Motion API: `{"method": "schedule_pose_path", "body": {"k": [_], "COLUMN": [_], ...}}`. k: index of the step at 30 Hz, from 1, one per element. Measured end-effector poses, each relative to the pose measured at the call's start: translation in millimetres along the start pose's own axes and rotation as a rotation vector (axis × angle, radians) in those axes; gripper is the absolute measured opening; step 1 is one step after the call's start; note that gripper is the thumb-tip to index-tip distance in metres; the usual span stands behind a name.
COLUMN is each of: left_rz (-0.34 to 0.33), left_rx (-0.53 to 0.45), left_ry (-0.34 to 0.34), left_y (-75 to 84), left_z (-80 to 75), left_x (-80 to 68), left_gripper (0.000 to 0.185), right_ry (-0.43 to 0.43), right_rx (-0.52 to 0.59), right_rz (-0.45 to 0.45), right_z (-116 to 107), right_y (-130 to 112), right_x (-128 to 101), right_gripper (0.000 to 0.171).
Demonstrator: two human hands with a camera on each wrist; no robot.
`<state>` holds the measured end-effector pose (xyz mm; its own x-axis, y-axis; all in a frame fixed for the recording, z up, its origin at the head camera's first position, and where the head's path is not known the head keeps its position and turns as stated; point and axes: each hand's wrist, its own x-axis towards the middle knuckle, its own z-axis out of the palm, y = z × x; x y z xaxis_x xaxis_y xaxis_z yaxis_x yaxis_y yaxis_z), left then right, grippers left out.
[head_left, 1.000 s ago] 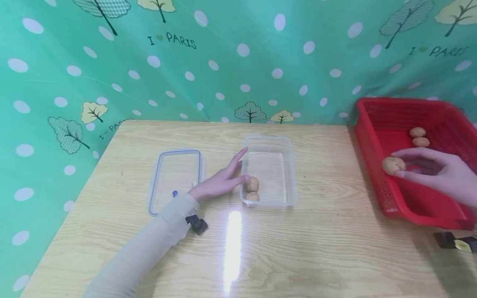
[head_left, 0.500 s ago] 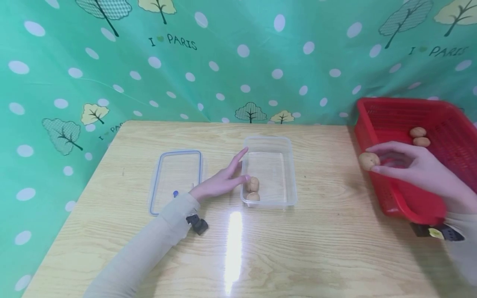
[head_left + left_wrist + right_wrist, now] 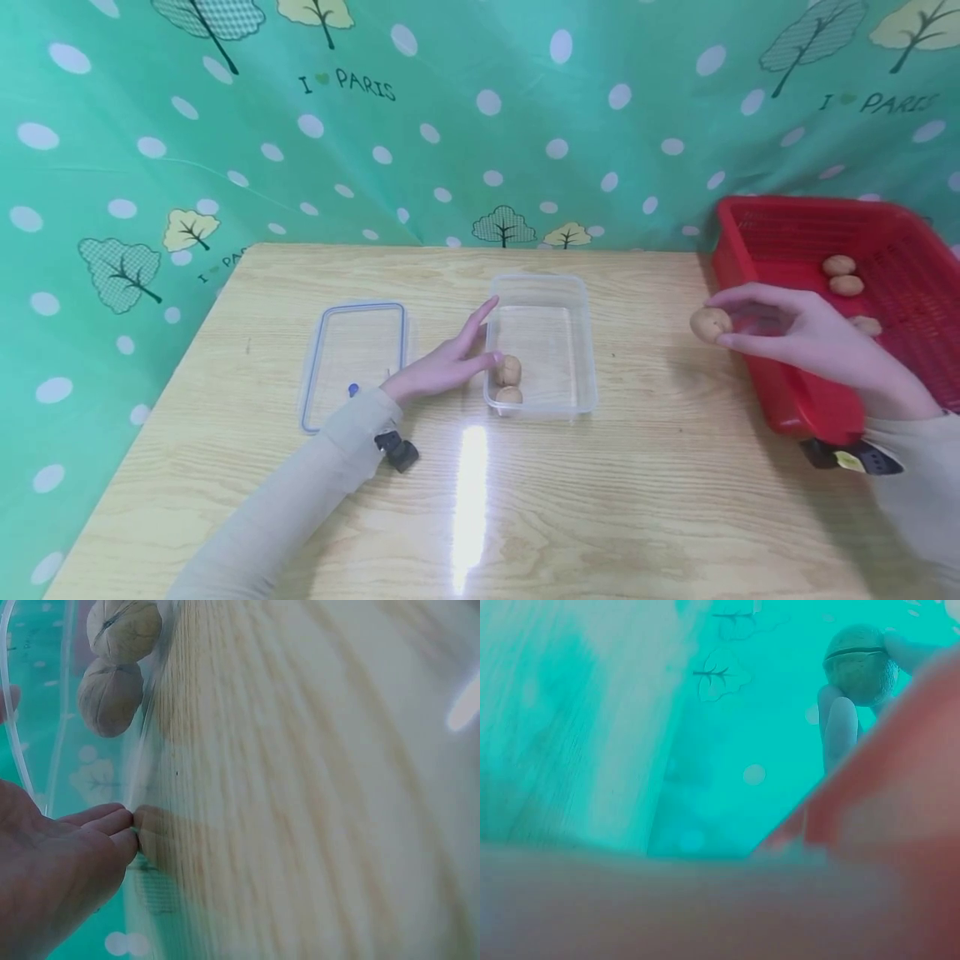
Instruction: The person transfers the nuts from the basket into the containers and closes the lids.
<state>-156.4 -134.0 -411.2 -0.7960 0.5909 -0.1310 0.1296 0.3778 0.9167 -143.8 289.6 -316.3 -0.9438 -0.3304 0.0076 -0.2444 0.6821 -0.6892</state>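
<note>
My right hand [image 3: 738,327] pinches a walnut [image 3: 709,323] [image 3: 860,665] in its fingertips, in the air just left of the red basket [image 3: 780,392]. Three more walnuts [image 3: 838,266] lie in that basket. A clear plastic box [image 3: 542,287] stands at the table's middle with two walnuts [image 3: 507,371] [image 3: 122,628] in its near left corner. My left hand [image 3: 450,360] [image 3: 112,829] rests flat on the table with straight fingers touching the box's left wall.
The box's clear lid with a blue rim [image 3: 354,360] lies flat to the left of my left hand. A green dotted curtain [image 3: 450,117] hangs behind the wooden table [image 3: 637,500]. Bare wood lies between the box and the basket.
My right hand has lifted the walnut out of the red basket and carried it left over the basket's rim, toward the clear box. The left hand has stayed still.
</note>
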Motion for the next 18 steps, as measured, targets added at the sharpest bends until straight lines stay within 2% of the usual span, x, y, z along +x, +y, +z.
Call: {"method": "schedule_pose_path", "body": {"k": [2, 5, 18], "left_rz": [-0.005, -0.006, 0.011], "left_rx": [0.003, 0.005, 0.002], "left_ry": [0.006, 0.016, 0.037], "left_y": [-10.4, -15.5, -16.9], "left_z": [0.8, 1.4, 2.1], "left_x": [3.7, 4.6, 4.2], "left_gripper": [0.081, 0.081, 0.08], "right_ry": [-0.007, -0.011, -0.049], "right_rx": [0.005, 0.021, 0.037], "right_rz": [-0.009, -0.031, -0.081], "right_z": [1, 2, 17], "right_y": [-2, -7, -23], "right_x": [2, 5, 16], "right_gripper": [0.043, 0.043, 0.045]}}
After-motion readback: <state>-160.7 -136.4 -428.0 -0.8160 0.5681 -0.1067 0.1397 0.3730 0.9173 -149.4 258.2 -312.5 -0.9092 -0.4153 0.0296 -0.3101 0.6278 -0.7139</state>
